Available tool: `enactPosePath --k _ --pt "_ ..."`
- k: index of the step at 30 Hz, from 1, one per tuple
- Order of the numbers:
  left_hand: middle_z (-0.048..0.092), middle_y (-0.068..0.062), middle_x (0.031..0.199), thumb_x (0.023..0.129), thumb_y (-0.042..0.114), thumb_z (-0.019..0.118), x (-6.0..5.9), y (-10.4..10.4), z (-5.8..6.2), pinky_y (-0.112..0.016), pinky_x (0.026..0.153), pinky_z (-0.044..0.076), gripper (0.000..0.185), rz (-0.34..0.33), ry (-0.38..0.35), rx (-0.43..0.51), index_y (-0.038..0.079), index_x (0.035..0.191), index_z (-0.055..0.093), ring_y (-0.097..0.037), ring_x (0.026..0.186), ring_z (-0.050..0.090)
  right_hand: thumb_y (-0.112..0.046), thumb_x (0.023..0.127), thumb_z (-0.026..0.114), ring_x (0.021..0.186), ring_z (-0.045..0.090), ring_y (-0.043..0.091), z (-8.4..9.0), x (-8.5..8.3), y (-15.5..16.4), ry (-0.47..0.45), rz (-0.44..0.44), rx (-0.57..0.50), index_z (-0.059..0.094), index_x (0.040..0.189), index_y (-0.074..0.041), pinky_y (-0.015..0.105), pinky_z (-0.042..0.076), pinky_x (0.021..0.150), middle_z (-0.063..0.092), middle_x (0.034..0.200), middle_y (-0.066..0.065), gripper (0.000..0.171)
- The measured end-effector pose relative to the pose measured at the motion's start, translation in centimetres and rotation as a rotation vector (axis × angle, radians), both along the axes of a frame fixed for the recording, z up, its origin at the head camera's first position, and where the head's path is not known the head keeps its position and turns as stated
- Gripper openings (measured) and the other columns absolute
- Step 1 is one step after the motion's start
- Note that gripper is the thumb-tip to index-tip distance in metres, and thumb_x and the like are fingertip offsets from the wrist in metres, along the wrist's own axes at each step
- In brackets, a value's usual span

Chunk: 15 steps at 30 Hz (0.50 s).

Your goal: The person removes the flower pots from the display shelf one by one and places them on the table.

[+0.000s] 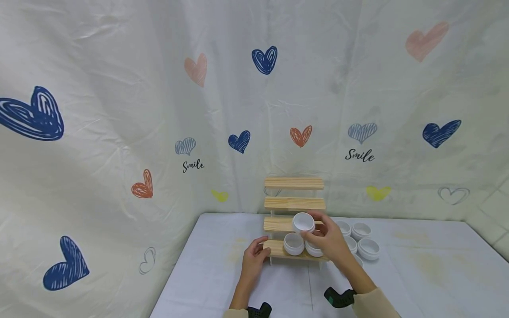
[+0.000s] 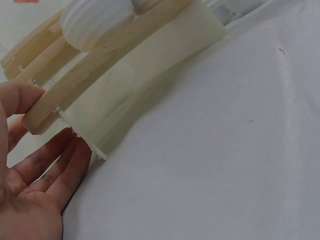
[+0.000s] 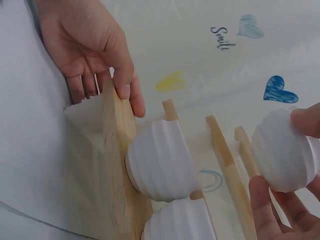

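Observation:
A small white ribbed pot (image 1: 303, 222) is pinched between the thumb and fingers of my right hand (image 1: 329, 238), in front of the second step of a wooden tiered stand (image 1: 276, 224). Two more white pots stand on its lowest step: one pot (image 3: 162, 161) at the middle, another pot (image 3: 180, 221) to its right, partly hidden behind my right hand in the head view. My left hand (image 1: 252, 260) grips the left end of that lowest step (image 2: 100, 62), thumb on top. Its other fingers reach beneath, by the pale side support (image 2: 82, 135).
Several white pots (image 1: 369, 248) stand grouped on the white-covered table (image 1: 413, 274) to the right of the stand, some hidden by my right arm. The stand's top step (image 1: 294, 183) is close to the heart-printed curtain (image 1: 238, 101).

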<state>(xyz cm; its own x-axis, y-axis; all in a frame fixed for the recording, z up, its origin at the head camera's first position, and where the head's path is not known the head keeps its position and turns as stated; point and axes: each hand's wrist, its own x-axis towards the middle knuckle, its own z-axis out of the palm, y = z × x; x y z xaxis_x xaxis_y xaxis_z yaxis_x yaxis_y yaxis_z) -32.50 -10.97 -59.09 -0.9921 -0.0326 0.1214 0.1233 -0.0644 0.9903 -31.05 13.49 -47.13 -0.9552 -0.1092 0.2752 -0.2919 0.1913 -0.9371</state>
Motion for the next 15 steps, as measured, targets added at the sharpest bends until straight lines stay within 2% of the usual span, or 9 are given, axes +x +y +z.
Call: enactPosePath --k 9,15 --pt "0.071 -0.02 0.114 0.094 0.009 0.068 0.0 0.0 -0.2 -0.023 0.081 0.057 0.04 -0.003 0.026 -0.014 0.002 0.133 0.063 -0.009 0.092 0.067 -0.014 0.087 0.082 0.103 0.063 0.002 -0.1 0.8 1.5 0.027 -0.047 0.011 0.052 0.141 -0.008 0.016 0.054 0.085 0.058 0.135 0.015 0.062" --pt "0.07 -0.019 0.115 0.094 0.008 0.069 -0.2 0.1 -0.2 -0.022 0.082 0.056 0.04 0.002 0.001 0.01 0.006 0.133 0.064 -0.011 0.094 0.066 -0.012 0.087 0.081 0.103 0.063 0.0 -0.4 0.7 2.6 0.0 -0.057 -0.02 0.051 0.142 -0.006 0.017 0.054 0.085 0.059 0.131 0.009 0.063"
